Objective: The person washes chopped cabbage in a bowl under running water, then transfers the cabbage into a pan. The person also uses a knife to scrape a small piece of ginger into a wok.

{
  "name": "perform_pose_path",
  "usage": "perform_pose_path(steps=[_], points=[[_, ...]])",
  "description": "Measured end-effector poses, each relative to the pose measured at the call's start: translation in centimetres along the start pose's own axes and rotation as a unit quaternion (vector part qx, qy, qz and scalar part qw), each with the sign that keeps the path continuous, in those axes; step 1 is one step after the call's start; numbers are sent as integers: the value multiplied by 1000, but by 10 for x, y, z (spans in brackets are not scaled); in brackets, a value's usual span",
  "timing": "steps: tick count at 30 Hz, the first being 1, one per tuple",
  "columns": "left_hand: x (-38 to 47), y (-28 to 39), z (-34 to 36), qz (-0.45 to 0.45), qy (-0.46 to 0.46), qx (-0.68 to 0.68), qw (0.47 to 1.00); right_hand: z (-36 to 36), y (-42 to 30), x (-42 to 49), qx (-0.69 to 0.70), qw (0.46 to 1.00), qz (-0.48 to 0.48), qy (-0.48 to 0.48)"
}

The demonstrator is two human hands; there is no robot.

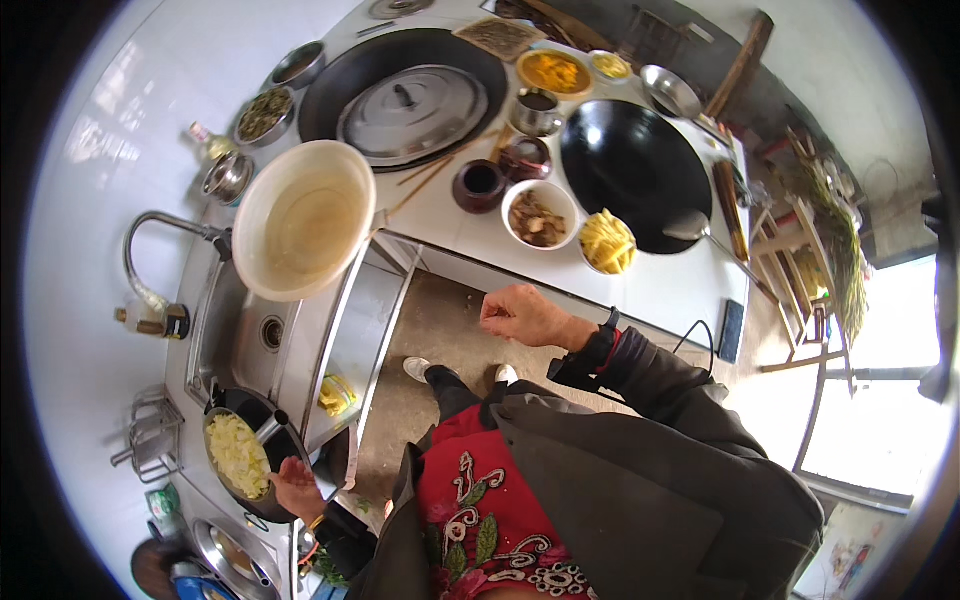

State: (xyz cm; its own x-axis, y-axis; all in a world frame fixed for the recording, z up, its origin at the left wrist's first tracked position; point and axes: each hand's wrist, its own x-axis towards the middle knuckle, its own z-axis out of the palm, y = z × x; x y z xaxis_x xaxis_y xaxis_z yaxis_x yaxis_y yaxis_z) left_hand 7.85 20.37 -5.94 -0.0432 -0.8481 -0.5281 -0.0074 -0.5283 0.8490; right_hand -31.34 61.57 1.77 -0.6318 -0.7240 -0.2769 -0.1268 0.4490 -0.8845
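Low on the left, my left hand (298,489) is at the near rim of a bowl of chopped pale vegetable (238,455). Whether its fingers grip that rim, I cannot tell. The bowl rests on a black pan (283,442) beside the sink. My right hand (529,315) hangs in the air in front of the counter, fingers curled in and nothing visible in it. Closest to it on the counter are a white bowl of cut yellow strips (608,244) and a white bowl of brown pieces (538,216).
A black wok (637,172) holds a ladle (688,225) at its edge. A large cream basin (304,221) overhangs the steel sink (244,330). Behind stands a big wok with a metal lid (414,112). Dark jars (480,186) stand mid-counter. A wooden chair (799,277) is at right.
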Motion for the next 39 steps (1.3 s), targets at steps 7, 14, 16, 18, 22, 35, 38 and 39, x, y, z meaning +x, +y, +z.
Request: perform_pose_path(steps=[7, 14, 16, 18, 22, 35, 38, 39], points=[[14, -6, 50, -249, -93, -367, 892, -26, 64, -82, 42, 995, 85, 31], [58, -9, 80, -134, -193, -452, 860, -31, 131, -134, 35, 978, 170, 119], [71, -11, 76, -152, -206, -463, 849, -29, 143, -140, 43, 971, 189, 137], [76, -12, 66, -182, -190, -488, 832, -29, 152, -140, 49, 967, 206, 144], [61, -16, 44, -211, -113, -380, 893, -27, 158, -122, 14, 972, 202, 116], [-19, -20, -51, -85, -74, -111, 987, 21, 110, 18, 14, 990, 125, -58], [-23, -22, -62, -25, -111, -51, 992, 29, 90, 46, -57, 991, 101, -67], [-26, -23, -64, -25, -93, -72, 993, 32, 84, 54, -38, 991, 107, -72]])
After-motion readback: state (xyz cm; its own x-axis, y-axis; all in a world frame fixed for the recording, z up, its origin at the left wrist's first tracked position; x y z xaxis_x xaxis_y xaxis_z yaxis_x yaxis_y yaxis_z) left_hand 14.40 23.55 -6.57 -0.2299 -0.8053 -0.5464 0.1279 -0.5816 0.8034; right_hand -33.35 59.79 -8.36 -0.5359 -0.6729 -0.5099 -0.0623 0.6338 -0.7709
